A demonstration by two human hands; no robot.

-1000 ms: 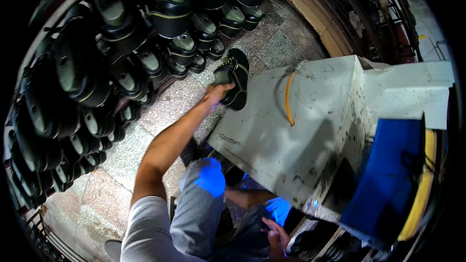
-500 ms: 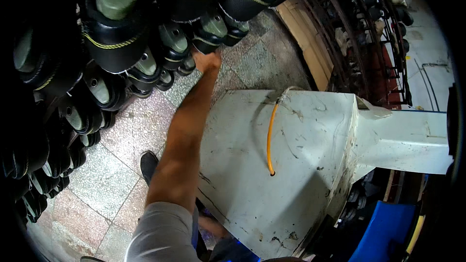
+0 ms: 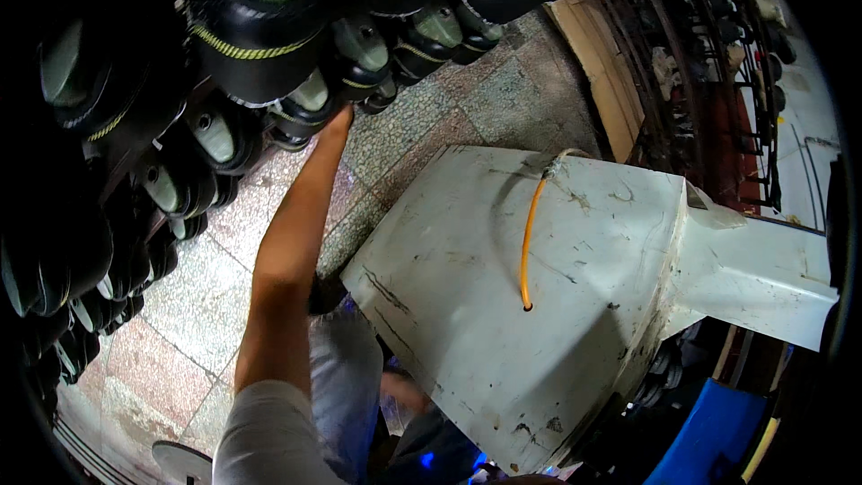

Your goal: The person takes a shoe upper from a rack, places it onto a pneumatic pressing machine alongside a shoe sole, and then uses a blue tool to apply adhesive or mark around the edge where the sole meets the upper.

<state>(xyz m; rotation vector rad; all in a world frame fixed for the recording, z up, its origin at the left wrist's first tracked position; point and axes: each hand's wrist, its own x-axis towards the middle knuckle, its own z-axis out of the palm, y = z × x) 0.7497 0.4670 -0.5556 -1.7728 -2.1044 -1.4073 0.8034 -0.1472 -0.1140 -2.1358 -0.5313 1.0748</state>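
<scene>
My left arm reaches up and forward to a rack of black shoes with green lasts inside them. My left hand [image 3: 338, 122] is at the lower row, against or behind a black shoe [image 3: 308, 106]; its fingers are hidden there. Another black shoe [image 3: 361, 47], with yellow stitching along its edge, is just above it. Low in the picture, beside my leg, my right hand [image 3: 404, 392] is a blur, partly under the edge of the pale machine housing, and I cannot make out anything in it.
A pale grey metal housing [image 3: 503, 251] with an orange tube [image 3: 531, 242] takes up the centre right. Rows of shoes line the left. Beyond are cardboard [image 3: 600, 72] and dark metal racks [image 3: 696, 63]. A blue panel [image 3: 714, 431] is at lower right; the floor is tiled [image 3: 193, 305].
My left hand has moved left along the lower row of shoes, and its fingers have gone out of sight. The view has shifted, so the rack and housing appear farther right.
</scene>
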